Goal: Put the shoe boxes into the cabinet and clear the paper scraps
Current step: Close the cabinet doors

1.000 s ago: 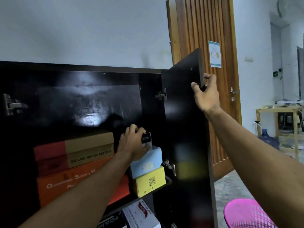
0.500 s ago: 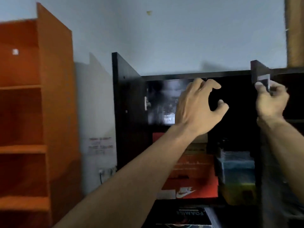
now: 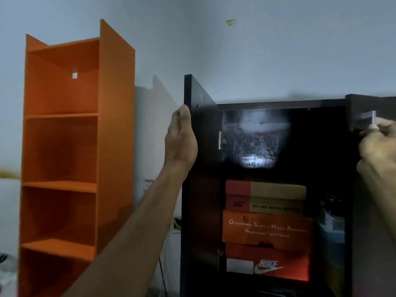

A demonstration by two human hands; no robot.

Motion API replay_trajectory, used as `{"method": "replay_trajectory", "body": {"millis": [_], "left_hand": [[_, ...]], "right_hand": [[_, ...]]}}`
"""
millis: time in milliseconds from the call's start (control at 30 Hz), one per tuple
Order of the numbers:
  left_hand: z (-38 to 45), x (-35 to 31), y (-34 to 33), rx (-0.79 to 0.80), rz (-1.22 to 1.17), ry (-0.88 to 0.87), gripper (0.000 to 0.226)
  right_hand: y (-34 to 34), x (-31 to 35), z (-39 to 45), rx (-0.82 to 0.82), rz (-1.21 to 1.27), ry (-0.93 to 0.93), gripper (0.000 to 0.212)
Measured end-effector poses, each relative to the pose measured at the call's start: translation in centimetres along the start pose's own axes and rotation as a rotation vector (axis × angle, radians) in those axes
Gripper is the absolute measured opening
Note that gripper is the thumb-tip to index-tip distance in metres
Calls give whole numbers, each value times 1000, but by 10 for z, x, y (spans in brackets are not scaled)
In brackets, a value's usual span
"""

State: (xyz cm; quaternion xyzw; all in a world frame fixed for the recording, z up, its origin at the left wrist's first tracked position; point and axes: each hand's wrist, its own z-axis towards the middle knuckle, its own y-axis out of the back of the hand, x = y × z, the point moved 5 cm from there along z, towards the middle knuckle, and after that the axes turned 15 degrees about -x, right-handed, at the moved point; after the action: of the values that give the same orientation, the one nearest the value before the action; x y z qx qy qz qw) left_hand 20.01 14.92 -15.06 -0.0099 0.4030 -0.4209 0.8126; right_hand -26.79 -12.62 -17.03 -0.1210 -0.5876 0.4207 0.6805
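The left hand (image 3: pixel 181 138) is gripping the left door (image 3: pixel 200 168) edge at frame centre, the right hand (image 3: pixel 377 144) is pinching the right door (image 3: pixel 372 211); closing fast, the doors could be trapping fingers.

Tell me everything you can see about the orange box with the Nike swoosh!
The orange Nike box looks like cardboard, with a white swoosh, a white label at its left end and its lid on. It lies flat at the bottom of the stack of shoe boxes inside the black cabinet, another orange box resting on top. Neither hand touches it.
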Motion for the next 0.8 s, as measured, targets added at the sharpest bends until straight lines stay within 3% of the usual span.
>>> {"method": "replay_trajectory", "body": {"millis": [67,167,300,467,633,800], "left_hand": [[1,10,-7,8,-57,21,49],[-11,12,-33,40,-198,61,31],[-36,8,-80,84,-334,67,29],[-78,12,-167,284,-263,55,22],[-87,31,-229,330,-141,16,25],[-82,47,-267,373,-32,-82,24]], "right_hand": [[-4,7,0,98,46,8,15],[8,52,-53,76,20,35,10],[1,52,-57,134,3,-23,16],[-4,54,-57,280,-56,-43,25],[-11,48,-54,391,-112,-61,15],[-26,34,-50,435,-152,-74,24]]}}
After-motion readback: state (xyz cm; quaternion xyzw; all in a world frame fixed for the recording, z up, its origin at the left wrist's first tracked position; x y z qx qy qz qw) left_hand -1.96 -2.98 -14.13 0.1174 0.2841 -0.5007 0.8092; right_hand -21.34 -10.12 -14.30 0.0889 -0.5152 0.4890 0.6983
